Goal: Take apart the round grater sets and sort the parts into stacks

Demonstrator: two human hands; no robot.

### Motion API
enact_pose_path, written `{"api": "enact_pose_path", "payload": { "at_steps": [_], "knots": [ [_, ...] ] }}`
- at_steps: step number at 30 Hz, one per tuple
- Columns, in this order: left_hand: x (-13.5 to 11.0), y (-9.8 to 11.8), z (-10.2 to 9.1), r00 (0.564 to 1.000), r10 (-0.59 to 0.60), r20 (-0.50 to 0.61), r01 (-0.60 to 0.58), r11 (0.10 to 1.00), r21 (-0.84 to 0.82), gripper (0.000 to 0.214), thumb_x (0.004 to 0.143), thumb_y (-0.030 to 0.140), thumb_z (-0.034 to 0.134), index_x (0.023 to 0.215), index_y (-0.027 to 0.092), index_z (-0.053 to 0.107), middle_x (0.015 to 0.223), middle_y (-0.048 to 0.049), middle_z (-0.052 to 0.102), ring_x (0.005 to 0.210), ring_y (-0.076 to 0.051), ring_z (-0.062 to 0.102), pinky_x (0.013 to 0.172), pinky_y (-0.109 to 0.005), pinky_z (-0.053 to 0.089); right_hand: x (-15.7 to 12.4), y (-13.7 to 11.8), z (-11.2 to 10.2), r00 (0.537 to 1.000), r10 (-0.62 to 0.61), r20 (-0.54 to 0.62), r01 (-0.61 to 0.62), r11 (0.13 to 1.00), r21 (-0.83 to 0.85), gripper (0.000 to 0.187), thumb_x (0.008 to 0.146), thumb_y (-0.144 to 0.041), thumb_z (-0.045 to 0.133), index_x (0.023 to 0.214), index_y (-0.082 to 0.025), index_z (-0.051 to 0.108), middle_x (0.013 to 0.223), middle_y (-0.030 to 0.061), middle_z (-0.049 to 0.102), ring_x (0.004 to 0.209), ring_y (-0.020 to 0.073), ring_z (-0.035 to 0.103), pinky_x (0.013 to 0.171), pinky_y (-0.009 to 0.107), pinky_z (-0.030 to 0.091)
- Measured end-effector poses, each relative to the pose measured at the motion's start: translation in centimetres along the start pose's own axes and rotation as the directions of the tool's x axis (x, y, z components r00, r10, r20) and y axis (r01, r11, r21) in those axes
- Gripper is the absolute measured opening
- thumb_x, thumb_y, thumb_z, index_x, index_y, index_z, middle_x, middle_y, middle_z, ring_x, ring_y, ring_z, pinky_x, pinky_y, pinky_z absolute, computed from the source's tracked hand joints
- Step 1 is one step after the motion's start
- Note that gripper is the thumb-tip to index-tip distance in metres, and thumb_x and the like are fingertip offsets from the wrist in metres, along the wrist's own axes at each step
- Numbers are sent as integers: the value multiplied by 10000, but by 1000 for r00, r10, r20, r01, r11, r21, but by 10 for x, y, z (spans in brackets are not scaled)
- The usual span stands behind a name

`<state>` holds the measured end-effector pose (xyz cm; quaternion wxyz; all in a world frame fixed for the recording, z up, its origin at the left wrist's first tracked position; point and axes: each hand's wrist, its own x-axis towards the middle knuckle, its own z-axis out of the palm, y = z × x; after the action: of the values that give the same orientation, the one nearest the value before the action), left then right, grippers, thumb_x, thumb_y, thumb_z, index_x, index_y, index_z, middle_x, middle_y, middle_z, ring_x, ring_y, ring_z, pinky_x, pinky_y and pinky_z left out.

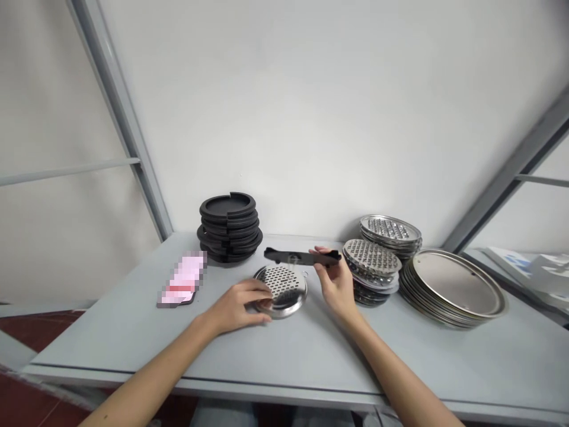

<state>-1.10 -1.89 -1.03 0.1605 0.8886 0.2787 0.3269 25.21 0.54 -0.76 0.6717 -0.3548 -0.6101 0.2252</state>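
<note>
A round perforated metal disc [284, 286] lies on the grey table [275, 350] in front of me. My left hand [240, 305] rests on the disc's near-left rim, fingers curled over the edge. My right hand [335, 283] is raised just right of the disc and pinches a flat black ring [302, 257] seen edge-on, held level above the disc's far side.
A stack of black rings [230, 228] stands at the back. Right of my hands are two stacks of perforated discs [372, 261] [391, 230] and a pile of plain metal lids [453, 287]. A blurred pink item [183, 281] lies on the left. Metal frame posts rise at both sides.
</note>
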Motion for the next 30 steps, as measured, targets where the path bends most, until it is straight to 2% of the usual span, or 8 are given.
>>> {"api": "enact_pose_path", "payload": {
  "at_steps": [4,7,14,17,19,23,26,30],
  "knots": [
    [-1,-2,2,971,-220,-89,204,966,-161,672,815,423,712,1406,236,453,1316,-130,580,1181,-298,569,1041,-478,434,-7,3,10,941,295,167,-329,912,244,370,856,-483,597,1105,-214,549,1142,105,646,1027,243,630,870,409,537],
    [1,0,5,942,-257,-217,191,939,-285,689,909,393,599,1496,237,276,1434,-140,471,1271,-290,503,1071,-456,405,-13,6,15,875,354,330,-459,825,330,424,850,-511,598,1162,-231,534,1236,97,614,1097,249,608,890,402,533],
    [-2,17,2,938,-201,-283,141,966,-217,297,952,287,529,1235,207,568,1229,-98,632,1158,-264,593,1016,-414,474,-14,4,16,856,305,417,-409,893,187,451,849,-543,581,1175,-232,548,1198,95,629,1133,255,587,985,442,478],
    [-4,30,-26,942,-37,-334,8,996,-89,240,937,193,535,1168,214,596,1234,-105,619,1178,-261,575,1014,-421,475,-10,3,12,875,285,391,-342,936,82,439,886,-530,522,1212,-236,529,1250,102,594,1144,242,572,962,423,493],
    [-2,39,-57,893,93,-440,-94,995,21,242,903,154,578,1130,228,616,1147,-85,650,1149,-255,591,990,-422,493,-10,4,10,883,294,365,-321,947,14,409,913,-515,476,1202,-230,532,1269,109,574,1113,233,579,893,398,529],
    [14,47,-127,823,156,-546,4,960,281,284,871,218,644,1151,268,638,1167,-50,630,1092,-238,614,1015,-434,470,-13,5,11,893,285,348,-258,958,-121,356,935,-472,446,1150,-216,569,1208,105,595,1014,217,608,822,370,543],
    [30,31,-164,836,161,-525,138,863,486,283,900,283,607,1181,289,640,1131,-35,631,1054,-222,610,977,-389,481,-13,4,16,901,208,381,-131,967,-217,289,936,-413,464,1082,-207,605,1112,94,628,967,210,613,848,371,517],
    [42,-13,-189,925,63,-375,182,793,581,330,935,374,517,1225,259,624,1104,-64,624,1020,-239,598,921,-386,489,-13,3,18,899,131,419,-16,964,-267,234,935,-350,471,1010,-198,632,1089,97,622,971,203,603,855,353,500]
  ]
}}
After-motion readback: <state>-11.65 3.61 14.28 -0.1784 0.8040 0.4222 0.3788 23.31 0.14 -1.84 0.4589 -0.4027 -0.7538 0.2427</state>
